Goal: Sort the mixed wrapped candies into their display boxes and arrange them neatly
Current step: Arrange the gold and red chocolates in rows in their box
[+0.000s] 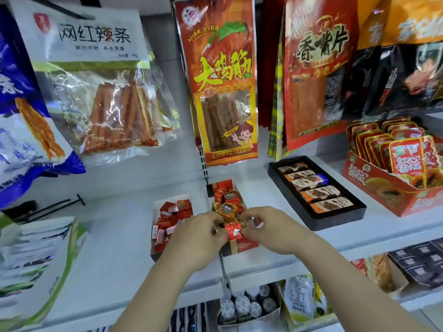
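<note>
A narrow red-and-black display box stands on the white shelf, filled with red and gold wrapped candies. To its left sits a white box of small red square candies. Both hands meet over the front of the narrow box. My left hand and my right hand pinch a red foil-wrapped candy from either side. A gold candy lies just behind it.
A black tray of chocolate bars lies to the right, and a red carton of snack packs beyond it. Hanging snack bags crowd the space above. Lower shelves hold more packets. A metal peg hook juts forward under the box.
</note>
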